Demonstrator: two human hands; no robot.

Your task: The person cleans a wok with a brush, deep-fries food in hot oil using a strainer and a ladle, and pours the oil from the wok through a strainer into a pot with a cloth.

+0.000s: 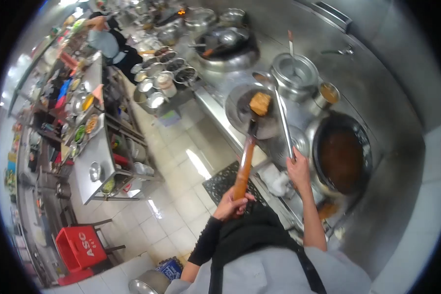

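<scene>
My left hand is wrapped round the brown wooden handle of a round metal strainer. A golden-brown fried piece lies in the strainer, towards its right side. My right hand grips the lower end of a long metal ladle, whose bowl is beyond the strainer, at its upper right edge. To the right of my right hand sits a large wok of dark brown liquid.
Behind the strainer stand a lidded metal pot and a small container. Another wok is farther back, near several seasoning tins. A person stands at the upper left. A red chair is lower left.
</scene>
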